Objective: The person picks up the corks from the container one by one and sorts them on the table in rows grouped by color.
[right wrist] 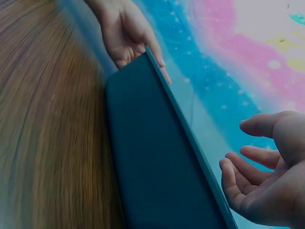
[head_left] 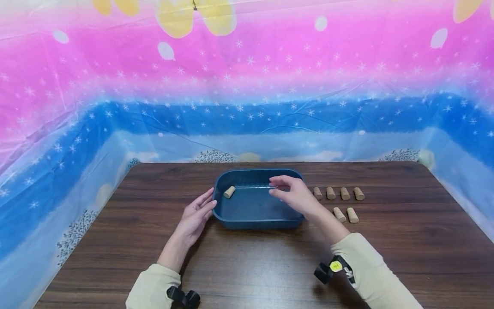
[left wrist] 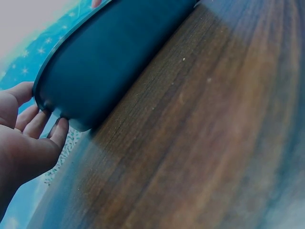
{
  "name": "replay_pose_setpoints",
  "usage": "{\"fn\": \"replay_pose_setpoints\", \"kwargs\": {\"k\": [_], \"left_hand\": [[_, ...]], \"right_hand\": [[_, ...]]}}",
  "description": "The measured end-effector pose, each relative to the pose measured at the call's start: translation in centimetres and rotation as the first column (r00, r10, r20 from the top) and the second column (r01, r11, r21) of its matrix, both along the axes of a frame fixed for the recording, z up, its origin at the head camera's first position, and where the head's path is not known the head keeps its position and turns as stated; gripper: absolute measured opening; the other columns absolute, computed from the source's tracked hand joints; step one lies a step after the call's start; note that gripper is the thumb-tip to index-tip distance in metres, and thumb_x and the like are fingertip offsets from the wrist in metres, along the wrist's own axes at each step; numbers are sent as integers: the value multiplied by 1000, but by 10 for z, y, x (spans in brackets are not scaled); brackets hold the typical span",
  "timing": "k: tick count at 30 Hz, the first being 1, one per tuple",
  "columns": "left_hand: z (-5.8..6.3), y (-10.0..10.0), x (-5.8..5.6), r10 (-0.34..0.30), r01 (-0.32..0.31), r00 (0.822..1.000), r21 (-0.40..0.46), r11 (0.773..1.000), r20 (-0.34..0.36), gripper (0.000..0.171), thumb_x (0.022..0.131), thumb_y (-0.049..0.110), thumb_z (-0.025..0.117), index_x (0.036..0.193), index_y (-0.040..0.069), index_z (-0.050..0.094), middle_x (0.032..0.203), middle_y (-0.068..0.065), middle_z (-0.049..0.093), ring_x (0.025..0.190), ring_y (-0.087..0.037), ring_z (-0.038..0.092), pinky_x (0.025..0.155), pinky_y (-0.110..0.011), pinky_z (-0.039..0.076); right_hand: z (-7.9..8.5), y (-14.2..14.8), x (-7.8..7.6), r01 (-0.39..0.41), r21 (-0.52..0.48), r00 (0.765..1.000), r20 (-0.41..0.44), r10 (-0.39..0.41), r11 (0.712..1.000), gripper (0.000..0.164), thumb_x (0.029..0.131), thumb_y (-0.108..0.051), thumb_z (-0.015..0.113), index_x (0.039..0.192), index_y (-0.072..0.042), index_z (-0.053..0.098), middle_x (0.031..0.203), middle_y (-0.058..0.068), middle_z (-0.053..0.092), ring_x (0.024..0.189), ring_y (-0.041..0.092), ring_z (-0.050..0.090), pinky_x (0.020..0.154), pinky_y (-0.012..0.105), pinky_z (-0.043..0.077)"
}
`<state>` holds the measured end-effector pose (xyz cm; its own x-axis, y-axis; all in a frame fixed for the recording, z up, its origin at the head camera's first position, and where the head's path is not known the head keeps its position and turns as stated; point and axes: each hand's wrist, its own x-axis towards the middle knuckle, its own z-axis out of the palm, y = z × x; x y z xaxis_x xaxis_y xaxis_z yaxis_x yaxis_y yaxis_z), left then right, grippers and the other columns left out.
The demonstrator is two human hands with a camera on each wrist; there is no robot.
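Observation:
A blue rectangular tub stands on the table, and one cork lies inside near its left end. My left hand rests against the outside of that end, its fingertips touching the wall and rim. In the left wrist view, the fingers of the left hand are slightly bent against the tub. Above the right part of the tub hovers my right hand. The right wrist view shows this right hand with loosely bent fingers, thumb apart, and nothing visible between them.
To the right of the tub, several corks stand in a back row, with two more corks in front. The dark wooden table reaches a patterned pink and blue cloth hanging behind and at both sides.

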<state>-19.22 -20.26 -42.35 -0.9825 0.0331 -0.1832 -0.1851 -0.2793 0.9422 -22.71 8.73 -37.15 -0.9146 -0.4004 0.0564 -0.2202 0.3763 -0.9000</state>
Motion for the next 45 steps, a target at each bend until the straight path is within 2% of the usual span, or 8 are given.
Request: {"fn": "replay_pose_setpoints", "kwargs": {"k": [5, 15, 22, 30, 38, 42, 45], "left_hand": [[0, 0, 0, -4, 4, 1000, -3, 1000, -2, 52, 100, 7, 52, 149, 5, 34, 152, -14, 34, 137, -22, 37, 108, -33, 35], [0, -1, -1, -7, 7, 1000, 1, 1000, 1, 53, 100, 6, 52, 149, 5, 34, 153, -14, 33, 137, -22, 36, 107, -33, 36], [0, -3, 0, -8, 8, 1000, -3, 1000, 6, 52, 101, 7, 51, 149, 5, 34, 153, -13, 33, 137, -22, 36, 109, -33, 34], [0, -3, 1, -12, 12, 1000, -10, 1000, 11, 51, 100, 11, 53, 149, 7, 36, 152, -12, 36, 136, -22, 38, 109, -34, 33], [0, -2, 0, -24, 25, 1000, -9, 1000, 11, 51, 100, 11, 53, 149, 7, 37, 151, -11, 37, 136, -21, 38, 109, -34, 34], [1, -2, 0, -27, 27, 1000, -8, 1000, 14, 51, 100, 11, 53, 149, 7, 37, 151, -10, 37, 137, -21, 38, 108, -33, 35], [1, -4, 1, -26, 26, 1000, -12, 1000, 14, 51, 101, 11, 53, 149, 7, 36, 151, -10, 37, 137, -21, 37, 107, -33, 35]], "right_hand": [[1, -25, -7, -5, -52, 995, 95, 10, 999, 46, 97, -16, 60, 139, 0, 47, 131, 18, 56, 116, 29, 54, 93, 48, 49], [-6, -63, -32, 21, -7, 982, 185, -19, 1000, 42, 96, -15, 62, 135, -1, 52, 129, 17, 58, 115, 28, 55, 93, 42, 50], [-7, -96, -40, 121, -28, 953, 282, -109, 992, 36, 94, -15, 65, 128, -4, 59, 123, 13, 60, 114, 28, 55, 97, 43, 48], [-16, -127, -45, 295, -35, 916, 295, -272, 955, 26, 90, -11, 69, 115, -3, 67, 117, 13, 62, 110, 30, 55, 97, 46, 46], [-26, -137, -45, 358, 10, 878, 338, -340, 934, 31, 86, -8, 72, 117, -2, 66, 119, 15, 61, 108, 31, 55, 97, 48, 46], [-29, -138, -45, 342, 18, 886, 327, -329, 940, 34, 85, -7, 74, 118, 0, 66, 119, 15, 61, 106, 31, 56, 97, 47, 47], [-31, -139, -45, 308, 54, 910, 275, -310, 950, 36, 83, -8, 75, 117, 0, 66, 116, 15, 63, 104, 31, 57, 94, 44, 49]]}}
